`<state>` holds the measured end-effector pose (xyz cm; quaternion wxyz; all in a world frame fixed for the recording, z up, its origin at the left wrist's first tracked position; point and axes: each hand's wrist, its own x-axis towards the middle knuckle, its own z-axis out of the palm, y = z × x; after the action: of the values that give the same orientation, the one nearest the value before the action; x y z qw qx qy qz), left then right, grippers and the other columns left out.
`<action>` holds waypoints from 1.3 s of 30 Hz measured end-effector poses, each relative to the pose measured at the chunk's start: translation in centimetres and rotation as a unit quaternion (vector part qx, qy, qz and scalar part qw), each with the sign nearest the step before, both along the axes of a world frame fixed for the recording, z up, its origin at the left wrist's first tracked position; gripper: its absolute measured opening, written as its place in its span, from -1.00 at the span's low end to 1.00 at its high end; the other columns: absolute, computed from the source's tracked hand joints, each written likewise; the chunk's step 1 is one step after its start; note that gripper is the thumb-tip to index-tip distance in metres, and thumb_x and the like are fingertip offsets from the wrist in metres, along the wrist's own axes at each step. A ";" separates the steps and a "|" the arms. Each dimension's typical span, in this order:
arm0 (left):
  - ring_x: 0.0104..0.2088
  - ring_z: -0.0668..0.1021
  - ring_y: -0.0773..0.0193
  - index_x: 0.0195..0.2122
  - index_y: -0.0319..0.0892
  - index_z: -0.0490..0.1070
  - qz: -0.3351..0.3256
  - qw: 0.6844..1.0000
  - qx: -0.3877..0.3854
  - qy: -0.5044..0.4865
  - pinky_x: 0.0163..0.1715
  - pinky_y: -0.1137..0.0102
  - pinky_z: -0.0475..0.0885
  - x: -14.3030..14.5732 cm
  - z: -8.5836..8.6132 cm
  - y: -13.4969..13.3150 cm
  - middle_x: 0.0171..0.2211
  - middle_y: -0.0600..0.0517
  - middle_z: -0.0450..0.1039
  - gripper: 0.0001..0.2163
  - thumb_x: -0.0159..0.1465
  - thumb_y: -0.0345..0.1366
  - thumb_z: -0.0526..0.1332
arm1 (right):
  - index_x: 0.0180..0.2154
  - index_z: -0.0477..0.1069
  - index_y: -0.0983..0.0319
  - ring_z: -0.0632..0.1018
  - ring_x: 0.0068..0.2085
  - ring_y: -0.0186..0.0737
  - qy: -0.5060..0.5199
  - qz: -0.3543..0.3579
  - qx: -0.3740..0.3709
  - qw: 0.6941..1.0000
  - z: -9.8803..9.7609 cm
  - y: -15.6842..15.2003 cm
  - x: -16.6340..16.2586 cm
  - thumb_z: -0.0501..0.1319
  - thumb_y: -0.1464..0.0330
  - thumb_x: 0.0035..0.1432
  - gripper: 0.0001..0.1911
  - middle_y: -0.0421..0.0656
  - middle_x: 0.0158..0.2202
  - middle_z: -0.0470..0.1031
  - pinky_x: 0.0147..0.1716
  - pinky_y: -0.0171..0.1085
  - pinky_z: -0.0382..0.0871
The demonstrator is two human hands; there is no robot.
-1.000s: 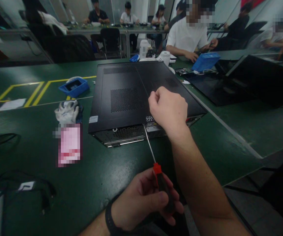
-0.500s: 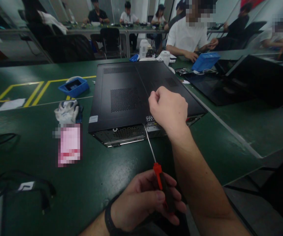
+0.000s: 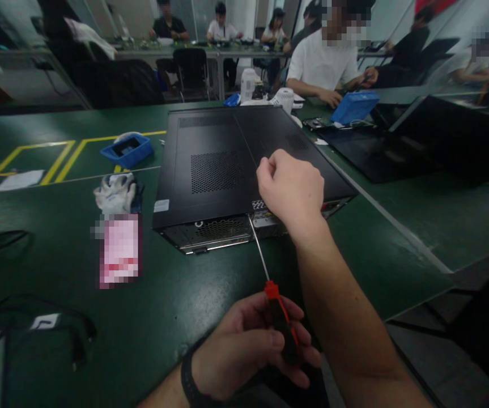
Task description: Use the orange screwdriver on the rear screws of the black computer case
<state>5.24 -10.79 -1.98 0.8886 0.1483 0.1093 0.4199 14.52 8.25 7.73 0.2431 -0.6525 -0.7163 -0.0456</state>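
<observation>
My left hand [image 3: 248, 351] is wrapped around the red and black handle of a screwdriver [image 3: 284, 328]. The long thin shaft points away from me, and its tip meets the upper rear edge of a black computer case [image 3: 210, 133], near the middle. The case lies flat on the green table, its vented panel facing up and its metal back toward me. On the near right part of that panel rests my right hand [image 3: 293, 184], fingers curled in. Whatever they may hold is hidden from view. A screw at the screwdriver's tip is too small to make out.
To the left lie white work gloves [image 3: 117, 195], a blurred pink packet [image 3: 120, 249], a blue bin [image 3: 127, 150] and black cables [image 3: 74, 334]. A dark panel [image 3: 375, 153] lies at the right. Across the table sits a person in white [image 3: 323, 62] beside a blue box [image 3: 356, 107].
The screwdriver handle has turned in my left hand: its red stripe has shifted from the left side to the right. My right hand and the computer case have stayed put.
</observation>
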 end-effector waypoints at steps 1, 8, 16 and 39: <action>-0.12 0.74 0.15 0.02 -0.25 0.54 -0.002 1.000 -0.001 0.002 -0.21 0.38 0.69 0.0 0.1 0.0 -0.16 -0.07 0.66 -0.69 0.27 -0.37 0.45 | -0.17 0.55 0.22 0.63 -0.25 -0.03 0.001 0.000 -0.001 1.000 0.0 0.0 0.0 0.01 0.17 0.41 -0.60 0.02 -0.27 0.64 -0.20 -0.14 0.37; -0.21 0.76 0.22 -0.09 -0.18 0.49 0.016 1.000 0.026 -0.001 -0.39 0.50 0.66 0.4 -0.9 0.0 -0.18 0.01 0.67 -0.75 0.26 -0.40 0.46 | -0.18 0.57 0.22 0.62 -0.28 -0.05 0.006 -0.001 0.007 1.000 -0.1 0.1 0.0 0.03 0.16 0.39 -0.61 0.02 -0.29 0.65 -0.23 -0.16 0.36; -0.17 0.75 0.18 0.01 -0.21 0.50 0.007 1.000 0.005 0.004 -0.31 0.42 0.69 0.1 -0.4 0.0 -0.19 -0.04 0.66 -0.73 0.32 -0.31 0.42 | -0.18 0.56 0.22 0.62 -0.27 -0.04 0.003 0.002 0.001 1.000 0.0 0.0 0.0 0.02 0.16 0.39 -0.60 0.01 -0.28 0.64 -0.23 -0.16 0.36; -0.15 0.74 0.18 -0.03 -0.23 0.54 0.001 1.000 -0.001 0.010 -0.25 0.42 0.67 0.0 0.2 0.2 -0.18 -0.04 0.65 -0.75 0.30 -0.32 0.44 | -0.17 0.57 0.23 0.61 -0.25 -0.06 0.003 0.000 0.000 1.000 0.0 0.0 0.0 0.02 0.16 0.39 -0.59 0.02 -0.28 0.65 -0.22 -0.17 0.35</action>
<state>5.27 -10.60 -1.78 0.8875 0.1512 0.1187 0.4188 14.54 8.21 7.73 0.2455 -0.6528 -0.7154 -0.0433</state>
